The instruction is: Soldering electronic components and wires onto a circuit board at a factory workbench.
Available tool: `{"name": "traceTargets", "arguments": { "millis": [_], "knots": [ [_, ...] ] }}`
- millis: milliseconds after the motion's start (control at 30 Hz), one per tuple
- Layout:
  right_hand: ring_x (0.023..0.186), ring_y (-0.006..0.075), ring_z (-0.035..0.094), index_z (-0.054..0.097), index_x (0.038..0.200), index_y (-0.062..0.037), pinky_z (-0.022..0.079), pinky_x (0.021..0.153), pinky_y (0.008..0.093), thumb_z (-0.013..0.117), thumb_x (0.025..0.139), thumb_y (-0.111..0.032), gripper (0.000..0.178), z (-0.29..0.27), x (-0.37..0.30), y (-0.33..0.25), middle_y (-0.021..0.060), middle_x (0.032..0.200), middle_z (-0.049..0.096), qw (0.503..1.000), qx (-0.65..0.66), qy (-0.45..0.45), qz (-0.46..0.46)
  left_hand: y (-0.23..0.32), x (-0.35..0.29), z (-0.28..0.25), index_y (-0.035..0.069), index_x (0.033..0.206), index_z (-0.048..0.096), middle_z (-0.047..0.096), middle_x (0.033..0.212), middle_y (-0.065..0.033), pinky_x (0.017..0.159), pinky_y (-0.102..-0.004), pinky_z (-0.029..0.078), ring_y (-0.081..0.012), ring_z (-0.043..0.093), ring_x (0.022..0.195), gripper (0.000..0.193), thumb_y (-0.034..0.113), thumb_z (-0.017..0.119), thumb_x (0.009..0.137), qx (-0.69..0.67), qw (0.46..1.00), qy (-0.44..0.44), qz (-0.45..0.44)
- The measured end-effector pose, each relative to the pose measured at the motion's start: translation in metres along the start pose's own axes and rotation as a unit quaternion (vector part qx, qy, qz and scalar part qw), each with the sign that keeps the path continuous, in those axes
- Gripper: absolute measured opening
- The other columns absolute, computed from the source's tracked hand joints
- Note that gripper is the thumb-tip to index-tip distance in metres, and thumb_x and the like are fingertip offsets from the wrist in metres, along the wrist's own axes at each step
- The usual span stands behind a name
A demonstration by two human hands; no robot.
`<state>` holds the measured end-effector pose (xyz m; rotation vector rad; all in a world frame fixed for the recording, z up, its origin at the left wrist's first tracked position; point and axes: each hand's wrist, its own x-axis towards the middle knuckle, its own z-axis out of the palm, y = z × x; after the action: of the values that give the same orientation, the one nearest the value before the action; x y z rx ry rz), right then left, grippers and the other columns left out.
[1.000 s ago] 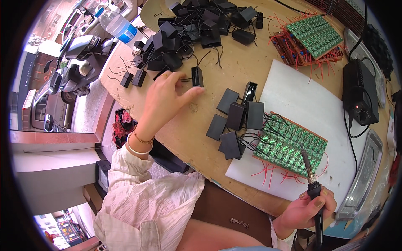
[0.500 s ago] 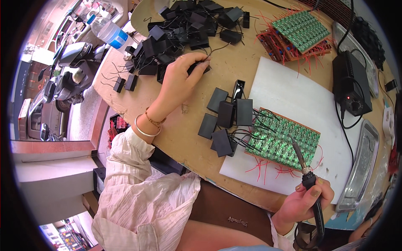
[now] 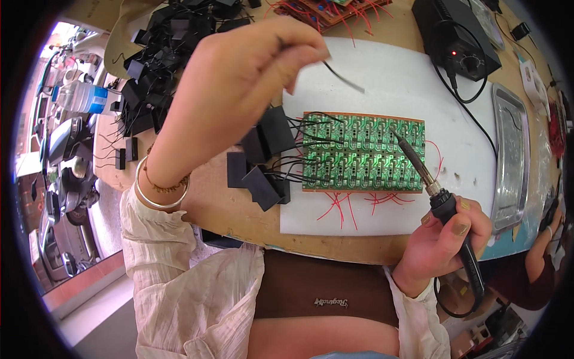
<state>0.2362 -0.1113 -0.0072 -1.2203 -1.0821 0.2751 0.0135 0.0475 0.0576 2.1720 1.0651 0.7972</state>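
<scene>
My left hand (image 3: 248, 81) is raised above the workbench, fingers pinched on a black wire (image 3: 339, 75) whose end sticks out to the right. Anything else in that grip is hidden by the hand. With my right hand (image 3: 447, 242) I hold a soldering iron (image 3: 418, 167) by its black handle. Its tip points up and left, over the right half of a green circuit board panel (image 3: 365, 152); I cannot tell whether it touches. Black wires run from the panel's left side to several black rectangular boxes (image 3: 263, 188). Red wires (image 3: 341, 209) poke out below the panel.
The panel lies on a white sheet (image 3: 335, 66). A pile of black wired boxes (image 3: 161, 66) fills the back left, beside a water bottle (image 3: 84, 97). At back right stands a soldering station (image 3: 454, 42) with a red light. A metal tray (image 3: 509, 155) lies at right.
My left hand has left the pile of boxes and moved right, up over the white sheet, with a black wire in its fingers. My right hand keeps hold of the soldering iron. The view has shifted.
</scene>
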Motion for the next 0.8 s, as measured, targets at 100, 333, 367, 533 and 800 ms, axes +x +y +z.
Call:
{"name": "traceTargets", "arguments": {
  "millis": [100, 333, 367, 533, 800],
  "knots": [
    [0.051, 0.0114, 0.046, 0.052, 0.106, -0.004, 0.038, 0.044, 0.0242, 0.065, 0.096, -0.032, 0.032, 0.001, 0.001, 0.0, 0.0099, 0.082, 0.051, 1.0, -0.012, 0.011, -0.003, -0.005, 0.009, 0.013, 0.006, 0.106, 0.071, 0.067, 0.082, -0.0039, 0.072, -0.0307, 0.048, -0.0192, 0.06, 0.079, 0.017, 0.008, 0.067, 0.09, 0.219, 0.952, -0.016, 0.213],
    [0.05, 0.0111, 0.045, 0.052, 0.106, -0.0041, 0.038, 0.044, 0.0237, 0.065, 0.096, -0.032, 0.032, 0.004, 0.0, 0.003, 0.0105, 0.081, 0.051, 0.999, -0.031, 0.026, -0.003, -0.026, 0.001, 0.034, 0.012, 0.097, 0.071, 0.067, 0.083, -0.0014, 0.083, -0.0352, 0.042, -0.0234, 0.058, 0.081, 0.014, 0.013, 0.072, 0.084, 0.153, 0.965, -0.113, 0.182],
    [0.05, 0.0111, 0.045, 0.052, 0.106, -0.0041, 0.037, 0.044, 0.0237, 0.065, 0.096, -0.033, 0.033, 0.005, 0.0, 0.003, 0.0103, 0.08, 0.05, 0.999, -0.04, 0.022, -0.002, -0.028, 0.0, 0.036, 0.012, 0.096, 0.071, 0.066, 0.082, -0.0008, 0.083, -0.035, 0.042, -0.0229, 0.058, 0.081, 0.013, 0.013, 0.072, 0.083, 0.14, 0.966, -0.123, 0.179],
    [0.05, 0.011, 0.044, 0.053, 0.105, -0.0041, 0.036, 0.043, 0.0238, 0.064, 0.096, -0.035, 0.034, 0.006, 0.001, 0.001, 0.0095, 0.077, 0.05, 0.998, -0.036, 0.034, 0.028, -0.033, -0.006, 0.046, 0.012, 0.089, 0.068, 0.062, 0.084, -0.0005, 0.087, -0.0364, 0.039, -0.022, 0.056, 0.087, 0.009, 0.015, 0.073, 0.083, 0.11, 0.971, -0.115, 0.177],
    [0.051, 0.0127, 0.045, 0.053, 0.105, -0.003, 0.036, 0.045, 0.0246, 0.065, 0.095, -0.03, 0.031, 0.0, -0.012, 0.008, 0.0087, 0.077, 0.051, 0.998, -0.057, -0.007, 0.027, -0.037, -0.008, 0.051, 0.012, 0.088, 0.067, 0.06, 0.087, -0.0005, 0.087, -0.0369, 0.039, -0.0221, 0.056, 0.089, 0.009, 0.015, 0.073, 0.082, 0.101, 0.972, -0.111, 0.182]
  ]
}}
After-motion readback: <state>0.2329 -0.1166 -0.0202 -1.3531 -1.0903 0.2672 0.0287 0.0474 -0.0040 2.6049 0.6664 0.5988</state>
